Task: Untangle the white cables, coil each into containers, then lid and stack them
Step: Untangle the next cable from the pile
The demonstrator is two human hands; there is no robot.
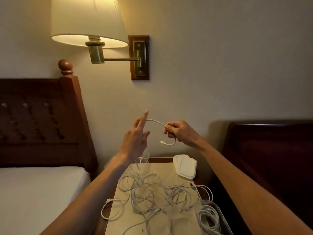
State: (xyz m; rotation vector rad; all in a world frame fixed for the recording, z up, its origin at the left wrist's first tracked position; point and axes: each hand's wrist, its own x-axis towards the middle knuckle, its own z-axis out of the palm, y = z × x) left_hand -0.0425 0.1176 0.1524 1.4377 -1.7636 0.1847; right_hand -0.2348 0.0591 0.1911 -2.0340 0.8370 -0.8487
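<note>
Head view is showing both hands raised above the small table [116,197] between two beds. The right hand [179,131] is pinching a white cable [155,121] near its plug end, so the plug [161,142] is dangling in a short curl below the fingers. The left hand [135,141] is hovering with fingers straight and released, the cable's arc appearing to run just behind its fingertips; whether it is touching there I cannot tell. Below, the remaining tangle of cables [149,194] is sprawling across the table, one loop [108,209] hanging over the left edge. A clear container [218,212] at the lower right is already holding a coiled cable, and white lids [185,164] are lying at the far right corner.

The risk, as I judge it, is pulling upward while the held cable is snagging in the pile: that could be dragging the whole knot, tightening it, or sweeping loops off the table. The overhanging loop looks likeliest to slide off.
</note>
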